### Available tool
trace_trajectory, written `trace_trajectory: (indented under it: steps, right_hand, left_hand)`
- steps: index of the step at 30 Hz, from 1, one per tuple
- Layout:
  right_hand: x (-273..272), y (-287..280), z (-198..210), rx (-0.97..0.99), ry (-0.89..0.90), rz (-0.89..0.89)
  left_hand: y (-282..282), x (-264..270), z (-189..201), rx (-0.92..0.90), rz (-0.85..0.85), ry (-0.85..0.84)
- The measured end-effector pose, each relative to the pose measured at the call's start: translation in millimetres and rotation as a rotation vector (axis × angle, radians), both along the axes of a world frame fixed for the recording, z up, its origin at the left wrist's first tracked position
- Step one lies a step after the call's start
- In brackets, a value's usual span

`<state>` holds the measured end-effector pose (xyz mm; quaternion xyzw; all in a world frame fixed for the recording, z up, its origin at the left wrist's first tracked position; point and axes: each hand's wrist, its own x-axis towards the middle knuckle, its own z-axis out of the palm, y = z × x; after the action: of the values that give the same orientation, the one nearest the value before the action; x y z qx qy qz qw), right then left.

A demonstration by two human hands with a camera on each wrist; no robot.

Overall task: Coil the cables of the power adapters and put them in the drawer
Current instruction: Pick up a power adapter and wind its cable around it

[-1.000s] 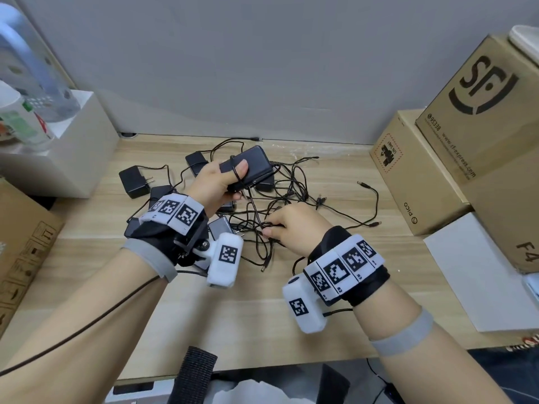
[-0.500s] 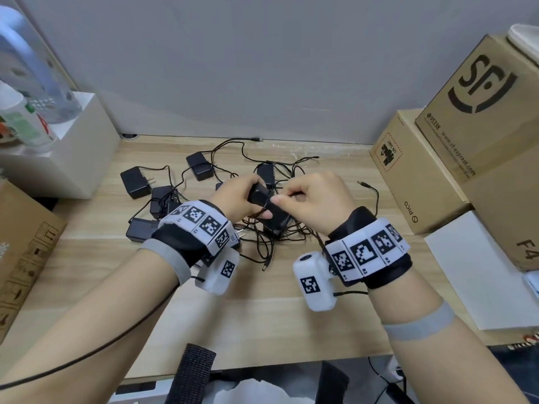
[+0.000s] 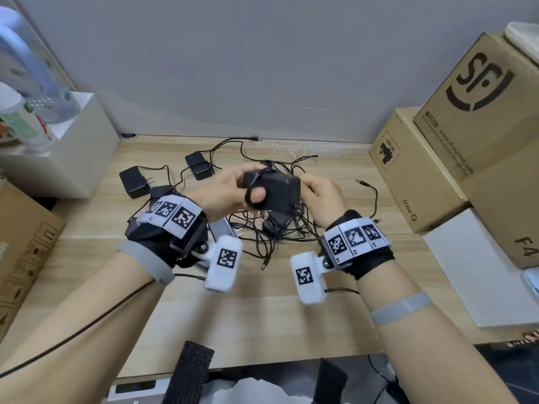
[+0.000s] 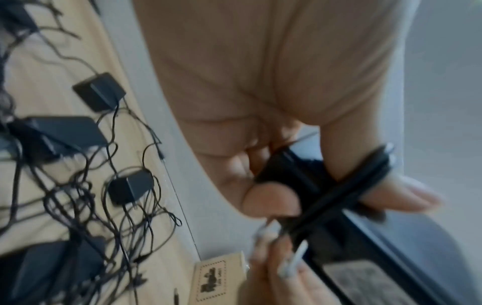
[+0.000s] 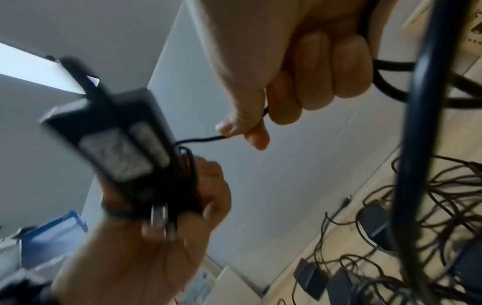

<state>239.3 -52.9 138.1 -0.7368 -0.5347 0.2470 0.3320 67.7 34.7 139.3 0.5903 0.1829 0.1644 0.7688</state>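
My left hand grips a black power adapter raised above the desk, and its thin cable loops over my thumb. The adapter shows its label and two prongs in the right wrist view. My right hand, just right of the adapter, pinches the cable between thumb and forefinger. Several more black adapters, such as one adapter at the left and another adapter behind, lie among tangled cables on the wooden desk. No drawer is in view.
Cardboard boxes stand stacked at the right, with a white sheet in front of them. A white box carrying bottles stands at the left, and a brown carton lies at the near left. A grey wall runs behind the desk.
The adapter has come down from the far side and towards me, then risen a little. My right hand left the cable pile and came up beside it, pinching the cable.
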Motion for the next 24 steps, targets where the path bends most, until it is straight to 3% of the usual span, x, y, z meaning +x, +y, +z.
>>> trace_trajectory:
  steps: [4, 9, 19, 24]
  right_hand:
    - [-15, 4, -8, -0.176, -0.082, 0.142]
    - [-27, 0, -12, -0.216, -0.011, 0.212]
    - [-36, 0, -15, -0.262, 0.196, 0.242]
    - [-37, -3, -4, -0.261, 0.066, 0.308]
  left_hand:
    - [-6, 14, 0, -0.125, 0.216, -0.066]
    - [-11, 23, 0, -0.097, 0.418, -0.005]
    - [-9, 28, -3, -0.013, 0.542, 0.052]
    - [-5, 26, -8, 0.232, 0.548, 0.208]
